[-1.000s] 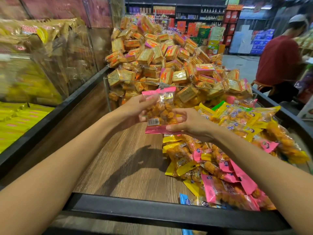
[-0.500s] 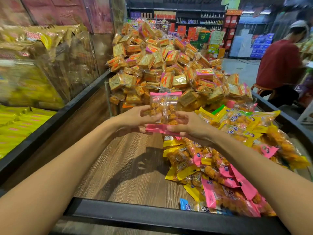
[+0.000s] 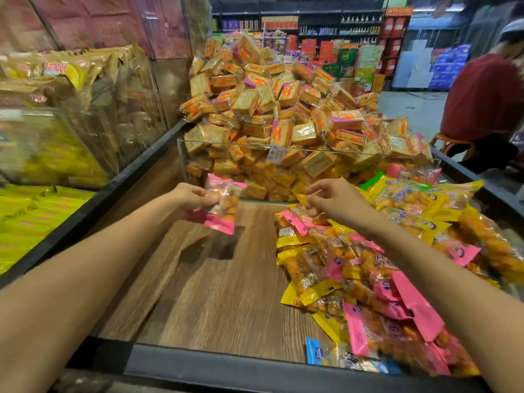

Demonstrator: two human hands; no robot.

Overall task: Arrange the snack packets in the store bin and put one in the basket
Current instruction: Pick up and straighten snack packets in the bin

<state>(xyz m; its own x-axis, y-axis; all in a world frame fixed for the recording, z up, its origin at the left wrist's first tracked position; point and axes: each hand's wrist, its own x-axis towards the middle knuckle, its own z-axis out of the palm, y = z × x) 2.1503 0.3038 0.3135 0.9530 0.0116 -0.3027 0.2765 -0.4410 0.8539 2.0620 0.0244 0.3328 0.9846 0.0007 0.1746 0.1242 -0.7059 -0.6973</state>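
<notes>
The right hand (image 3: 337, 202) has let go of the pink packet (image 3: 222, 207). Only the left hand (image 3: 192, 195) holds it now, and the hands have moved apart.

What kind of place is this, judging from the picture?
Most likely a grocery store. Open bins hold loose heaps of snack packets, stocked shelves line the back, and stacked boxes stand on the floor.

pink-ended snack packet (image 3: 224, 207), yellow and pink packets (image 3: 354, 268), wood-grain bin floor (image 3: 226, 293)
</notes>
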